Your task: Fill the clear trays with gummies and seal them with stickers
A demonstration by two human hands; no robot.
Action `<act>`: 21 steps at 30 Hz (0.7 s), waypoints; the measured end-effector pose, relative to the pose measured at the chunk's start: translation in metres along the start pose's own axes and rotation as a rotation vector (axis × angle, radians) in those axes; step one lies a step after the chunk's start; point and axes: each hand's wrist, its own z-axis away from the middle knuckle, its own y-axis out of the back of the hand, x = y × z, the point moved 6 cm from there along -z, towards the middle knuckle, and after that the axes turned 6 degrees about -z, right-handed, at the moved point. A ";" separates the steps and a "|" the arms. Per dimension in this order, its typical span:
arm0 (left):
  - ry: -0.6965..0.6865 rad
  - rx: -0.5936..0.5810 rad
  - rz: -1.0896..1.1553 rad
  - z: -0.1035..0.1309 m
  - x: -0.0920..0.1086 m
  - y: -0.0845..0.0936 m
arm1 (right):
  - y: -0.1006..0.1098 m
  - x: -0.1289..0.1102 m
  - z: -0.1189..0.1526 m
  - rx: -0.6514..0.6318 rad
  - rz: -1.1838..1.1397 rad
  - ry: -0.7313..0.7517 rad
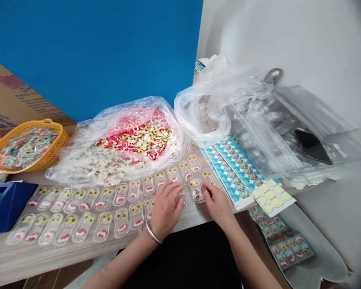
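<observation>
Two rows of clear plastic blister shells (121, 228) lie on the table, each with a pair of yellow eye pieces and a red-and-white mouth piece inside. My left hand (167, 206) rests over shells in the near row, fingers curved and thumb apart, partly covering a shell beneath it. My right hand (217, 204) has thumb and index finger closed at the right edge of another blister shell (196, 191); its other fingers are curled. Behind the rows, a clear plastic bag (78, 154) lies open, full of loose eye and mouth pieces (147, 138).
A yellow basket (61, 140) of packed pieces and a blue tape dispenser (9, 204) stand at left. Printed card sheets (231, 168), bags of clear shells (264, 132) and a phone (313, 146) lie at right. Below the right edge sits an open bag (327, 257) holding finished-looking packs.
</observation>
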 end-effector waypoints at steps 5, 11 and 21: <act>-0.136 -0.160 -0.209 0.002 0.011 -0.026 | -0.017 -0.009 0.000 0.014 0.302 0.055; -0.209 -0.282 -0.268 -0.007 0.020 -0.041 | -0.007 -0.021 0.009 0.149 0.658 0.044; -0.300 -0.299 -0.260 -0.011 0.027 -0.051 | -0.017 -0.012 0.034 0.084 0.708 0.071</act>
